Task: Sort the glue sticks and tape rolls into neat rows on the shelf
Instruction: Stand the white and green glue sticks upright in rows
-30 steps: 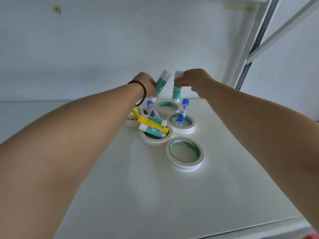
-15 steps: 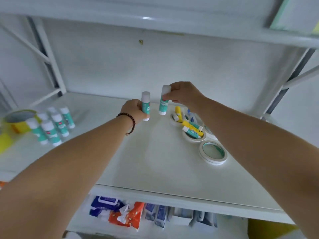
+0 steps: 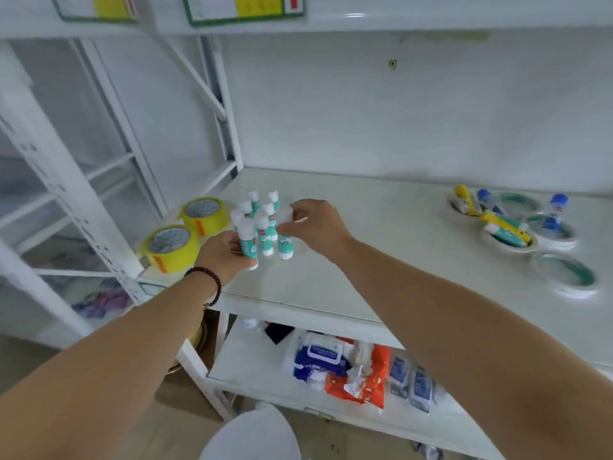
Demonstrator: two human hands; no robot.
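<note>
Several teal glue sticks with white caps [image 3: 265, 210] stand upright in rows at the left of the white shelf [image 3: 381, 260]. My left hand [image 3: 220, 255] grips one teal glue stick [image 3: 247, 245] at the front of that group. My right hand [image 3: 315, 227] pinches the white cap of another teal glue stick [image 3: 285, 240], held upright beside the rows. At the far right lies a pile of white tape rolls [image 3: 567, 277] with yellow [image 3: 504, 224], blue [image 3: 554, 214] and teal glue sticks lying in and across them.
Two yellow packing tape rolls [image 3: 172, 245] sit at the shelf's left end next to the white upright post [image 3: 66, 180]. The shelf below holds packets of wipes [image 3: 318, 360] and small pouches. A white round object [image 3: 252, 436] stands low in front.
Both hands carried a teal glue stick each from the pile on the right to the standing group on the left. My view turned left with them.
</note>
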